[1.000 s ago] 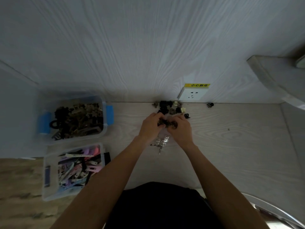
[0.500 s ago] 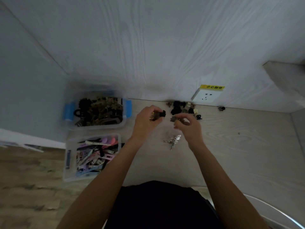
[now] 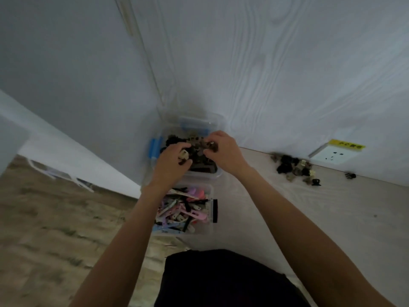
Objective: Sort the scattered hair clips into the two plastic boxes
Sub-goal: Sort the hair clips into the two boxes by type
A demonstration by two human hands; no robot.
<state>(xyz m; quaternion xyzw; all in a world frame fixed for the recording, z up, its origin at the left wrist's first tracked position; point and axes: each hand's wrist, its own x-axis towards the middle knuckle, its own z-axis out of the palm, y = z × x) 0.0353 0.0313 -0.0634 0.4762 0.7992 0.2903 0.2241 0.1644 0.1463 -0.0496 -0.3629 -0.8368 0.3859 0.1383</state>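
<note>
Both hands hover over the far clear plastic box (image 3: 215, 120) with blue latches, which holds several dark and brown claw clips. My left hand (image 3: 172, 161) grips a cream claw clip (image 3: 184, 154) with a dark one under it. My right hand (image 3: 224, 149) pinches a small brown claw clip (image 3: 213, 146) at its fingertips. The near clear box (image 3: 210, 227) holds several flat pastel snap clips. A pile of scattered dark claw clips (image 3: 293, 166) lies on the table by the wall to the right.
A white wall socket (image 3: 329, 154) with a yellow label sits behind the pile. One stray black clip (image 3: 350, 175) lies farther right. The wall runs close behind the boxes. The table's left edge drops to a wood floor (image 3: 44, 229).
Both hands carried clips from the middle of the table leftward to over the far box. The view swung left, so the boxes now sit centre and the pile sits right.
</note>
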